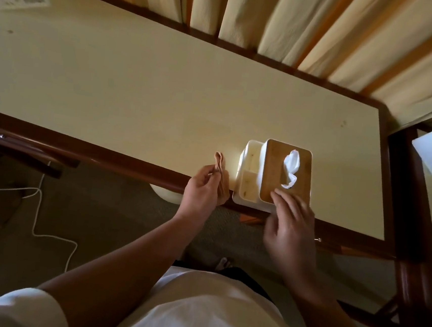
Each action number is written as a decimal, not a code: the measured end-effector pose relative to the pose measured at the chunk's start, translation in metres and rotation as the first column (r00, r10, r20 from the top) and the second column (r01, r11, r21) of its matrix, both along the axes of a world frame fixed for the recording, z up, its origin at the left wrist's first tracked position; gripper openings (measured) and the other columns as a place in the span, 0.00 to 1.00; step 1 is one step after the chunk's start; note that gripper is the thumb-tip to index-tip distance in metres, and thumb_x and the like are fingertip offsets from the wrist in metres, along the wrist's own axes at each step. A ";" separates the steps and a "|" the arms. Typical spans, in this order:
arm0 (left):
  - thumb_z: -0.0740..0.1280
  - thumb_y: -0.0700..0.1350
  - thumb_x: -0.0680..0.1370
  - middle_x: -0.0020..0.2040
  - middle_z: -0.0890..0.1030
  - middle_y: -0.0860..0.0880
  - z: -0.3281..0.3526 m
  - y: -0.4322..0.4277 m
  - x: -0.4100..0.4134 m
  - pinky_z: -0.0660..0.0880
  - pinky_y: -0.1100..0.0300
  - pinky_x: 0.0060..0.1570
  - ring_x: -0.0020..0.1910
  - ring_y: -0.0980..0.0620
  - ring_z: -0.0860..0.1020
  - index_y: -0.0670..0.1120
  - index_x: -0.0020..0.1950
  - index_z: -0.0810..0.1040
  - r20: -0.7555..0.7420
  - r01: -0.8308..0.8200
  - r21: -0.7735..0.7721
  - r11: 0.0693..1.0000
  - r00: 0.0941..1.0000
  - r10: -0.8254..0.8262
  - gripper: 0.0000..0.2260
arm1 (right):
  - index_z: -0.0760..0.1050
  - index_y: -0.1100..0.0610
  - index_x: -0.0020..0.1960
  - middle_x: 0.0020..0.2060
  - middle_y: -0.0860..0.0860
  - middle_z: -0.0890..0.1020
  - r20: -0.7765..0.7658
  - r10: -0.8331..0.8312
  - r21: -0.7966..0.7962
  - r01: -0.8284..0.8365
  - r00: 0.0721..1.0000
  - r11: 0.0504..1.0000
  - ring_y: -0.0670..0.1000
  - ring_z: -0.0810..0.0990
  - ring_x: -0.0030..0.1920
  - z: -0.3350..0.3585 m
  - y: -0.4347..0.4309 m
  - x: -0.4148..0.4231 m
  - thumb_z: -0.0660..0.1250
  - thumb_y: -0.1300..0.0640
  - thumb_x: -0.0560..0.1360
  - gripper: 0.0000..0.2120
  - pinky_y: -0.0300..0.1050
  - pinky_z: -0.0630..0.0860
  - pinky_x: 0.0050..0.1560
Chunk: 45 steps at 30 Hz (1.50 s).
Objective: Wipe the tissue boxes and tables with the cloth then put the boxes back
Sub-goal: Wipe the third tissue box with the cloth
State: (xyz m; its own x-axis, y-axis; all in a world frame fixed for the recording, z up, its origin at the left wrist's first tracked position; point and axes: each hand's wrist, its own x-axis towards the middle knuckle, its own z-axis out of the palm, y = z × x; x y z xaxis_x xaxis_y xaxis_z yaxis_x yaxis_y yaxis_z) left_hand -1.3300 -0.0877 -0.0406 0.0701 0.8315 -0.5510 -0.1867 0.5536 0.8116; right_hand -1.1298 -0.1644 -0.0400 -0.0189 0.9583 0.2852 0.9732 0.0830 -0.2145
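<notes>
The tissue box (249, 170) sits at the near edge of the cream worktop (137, 90), its white side compartments left of a wooden lid (275, 166) from which a white tissue (291, 166) stands up. The right hand (291, 231), smeared by motion, lays fairly straight fingers (284, 200) on the lid's near corner. They seem to touch it rather than clasp it, and the thumb's contact with the box wall is hard to make out. Just left of the box, the left hand (201, 191) pinches a folded tan cloth (221, 167) between thumb and curled fingers, which cover part of it. Curtains (276, 16) behind are cut off at the top
</notes>
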 end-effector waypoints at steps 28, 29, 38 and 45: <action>0.55 0.51 0.88 0.49 0.84 0.49 0.007 0.019 0.052 0.83 0.56 0.45 0.46 0.52 0.83 0.49 0.56 0.79 -0.169 0.110 0.006 0.994 0.980 -0.107 0.14 | 0.55 0.59 0.83 0.82 0.52 0.51 -0.200 0.002 -0.203 -0.044 0.980 0.978 0.44 0.38 0.83 -0.016 0.019 -0.017 0.58 0.50 0.83 0.31 0.47 0.39 0.83; 0.55 0.49 0.88 0.48 0.83 0.48 0.008 0.042 0.059 0.83 0.51 0.47 0.45 0.50 0.82 0.49 0.54 0.79 -0.184 0.108 0.011 0.994 0.977 -0.104 0.14 | 0.54 0.59 0.84 0.83 0.52 0.52 -0.203 0.006 -0.224 -0.052 0.979 0.973 0.47 0.41 0.83 -0.017 0.020 -0.016 0.58 0.52 0.83 0.32 0.52 0.42 0.83; 0.58 0.48 0.87 0.39 0.81 0.52 0.003 -0.030 0.055 0.75 0.56 0.39 0.37 0.54 0.77 0.47 0.49 0.80 -0.155 0.063 -0.080 0.995 0.985 -0.075 0.13 | 0.51 0.60 0.84 0.83 0.54 0.50 -0.136 0.014 -0.304 -0.055 0.991 0.951 0.57 0.46 0.84 -0.012 0.018 -0.002 0.74 0.56 0.78 0.44 0.61 0.52 0.82; 0.57 0.49 0.84 0.40 0.81 0.49 -0.014 0.088 0.081 0.74 0.52 0.42 0.39 0.49 0.78 0.46 0.50 0.82 -0.212 -0.010 0.017 1.000 0.977 0.013 0.15 | 0.49 0.58 0.84 0.84 0.53 0.50 -0.181 0.005 -0.342 -0.067 0.983 0.937 0.51 0.42 0.84 -0.012 0.018 -0.004 0.64 0.56 0.80 0.38 0.61 0.49 0.83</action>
State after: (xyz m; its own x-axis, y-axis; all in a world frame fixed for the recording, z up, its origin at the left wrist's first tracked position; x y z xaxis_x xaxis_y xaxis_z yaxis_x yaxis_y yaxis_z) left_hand -1.2491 0.0007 -0.0546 -0.0561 0.8402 -0.5393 -0.0160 0.5393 0.8420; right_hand -1.1335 -0.1465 -0.0518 -0.0352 0.9975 -0.0616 0.9155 0.0074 -0.4023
